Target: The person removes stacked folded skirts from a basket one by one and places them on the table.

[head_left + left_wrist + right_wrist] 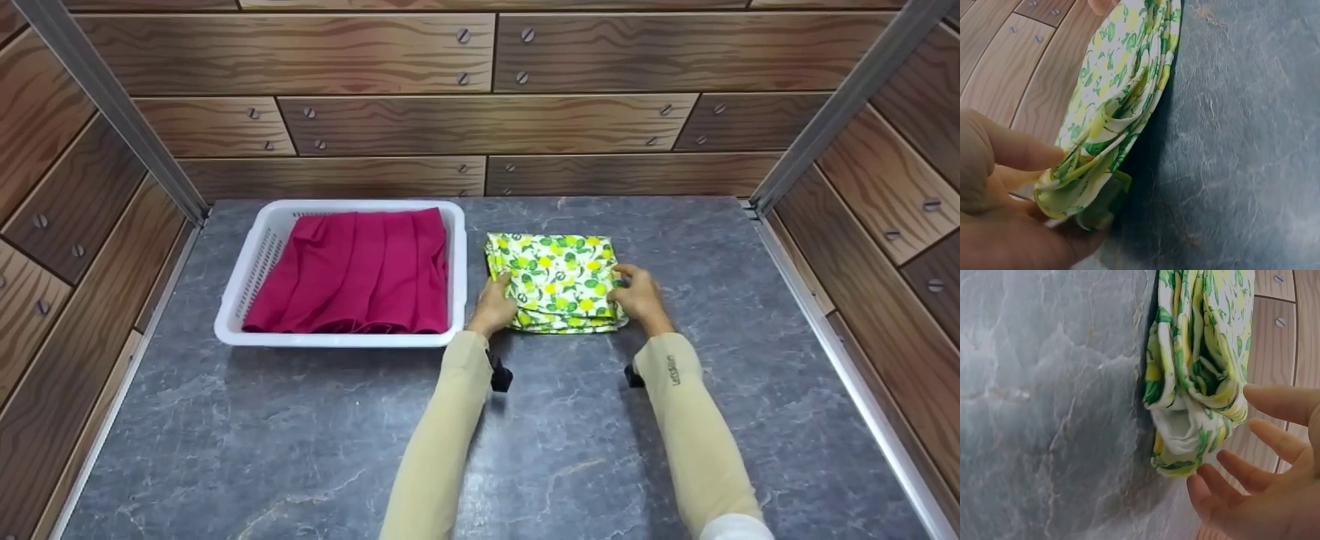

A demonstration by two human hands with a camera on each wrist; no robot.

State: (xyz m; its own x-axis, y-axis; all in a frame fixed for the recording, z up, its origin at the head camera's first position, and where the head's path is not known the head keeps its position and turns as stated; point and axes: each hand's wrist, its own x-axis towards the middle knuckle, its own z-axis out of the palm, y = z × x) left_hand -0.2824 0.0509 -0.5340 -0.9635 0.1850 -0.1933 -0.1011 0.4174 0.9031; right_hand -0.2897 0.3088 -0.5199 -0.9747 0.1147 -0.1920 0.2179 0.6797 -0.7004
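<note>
The folded yellow-green print cloth [559, 279] sits just right of the white basket [337, 340]. Left hand [494, 307] has a pinch on the edge nearest the basket; right hand [641, 300] isn't gripping, just loosely spread fingers at the edge farthest from it. I'd nudge those uneven layers square from both sides, gently, since yanking one side would probably undo the folds.

The left grip [994, 225] pinches the folded green-and-yellow cloth [1109, 84] at one end; grey marbled tabletop [1235, 140] alongside.
</note>
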